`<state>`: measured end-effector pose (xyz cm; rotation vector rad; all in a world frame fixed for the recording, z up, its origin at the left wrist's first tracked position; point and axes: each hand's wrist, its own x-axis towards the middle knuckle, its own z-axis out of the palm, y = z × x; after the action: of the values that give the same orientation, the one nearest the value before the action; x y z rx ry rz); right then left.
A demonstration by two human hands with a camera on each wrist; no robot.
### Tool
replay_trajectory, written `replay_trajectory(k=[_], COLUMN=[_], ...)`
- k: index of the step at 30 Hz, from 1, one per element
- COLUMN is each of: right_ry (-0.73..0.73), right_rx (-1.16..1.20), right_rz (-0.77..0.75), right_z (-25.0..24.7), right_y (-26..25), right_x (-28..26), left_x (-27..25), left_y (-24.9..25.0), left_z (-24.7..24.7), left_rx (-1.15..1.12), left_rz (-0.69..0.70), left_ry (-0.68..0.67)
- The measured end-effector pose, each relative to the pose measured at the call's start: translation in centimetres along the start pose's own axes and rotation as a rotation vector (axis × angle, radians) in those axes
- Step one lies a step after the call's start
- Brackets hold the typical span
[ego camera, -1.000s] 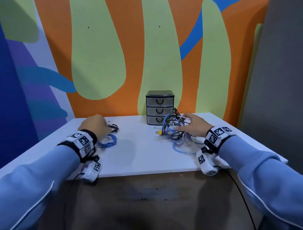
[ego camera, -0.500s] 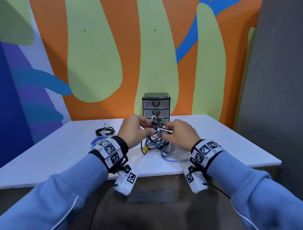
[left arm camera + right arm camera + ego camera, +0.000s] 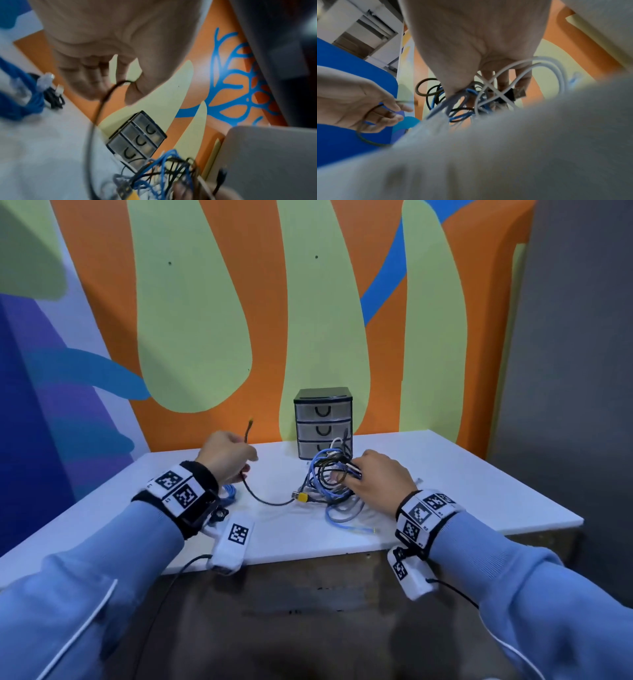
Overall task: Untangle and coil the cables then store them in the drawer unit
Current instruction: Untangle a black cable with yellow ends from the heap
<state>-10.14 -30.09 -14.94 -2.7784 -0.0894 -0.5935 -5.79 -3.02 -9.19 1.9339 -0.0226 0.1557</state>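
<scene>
Both arms reach forward in light blue sleeves, and each wrist wears a black band with black-and-white square patterns on it. The left hand (image 3: 226, 455) is lifted up on the left side. Its fingers (image 3: 82, 81) are curled, and the thumb and a finger pinch a thin black cable (image 3: 260, 498) (one short end sticks up above the hand). The right hand (image 3: 378, 477) is lower, on the right side, with its back facing up. Its fingers (image 3: 503, 78) poke into a bunch of tangled cables (image 3: 330, 477) and curl around some of them. The two hands are apart, with the black cable running between them.
</scene>
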Motion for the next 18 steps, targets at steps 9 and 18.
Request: replay_trajectory(k=[9,18], right_ry=[-0.010,0.114], right_rx=[0.066,0.259], right_rz=[-0.132,-0.133], right_z=[-3.6,-3.0], right_y=[-0.5,1.1], right_x=[4.4,10.2], left_x=[1.9,6.5], left_y=[1.8,2.3], left_z=[2.7,4.4], left_rx=[0.426,0.017], left_rz=[0.201,0.258], left_ry=[-0.213,-0.232])
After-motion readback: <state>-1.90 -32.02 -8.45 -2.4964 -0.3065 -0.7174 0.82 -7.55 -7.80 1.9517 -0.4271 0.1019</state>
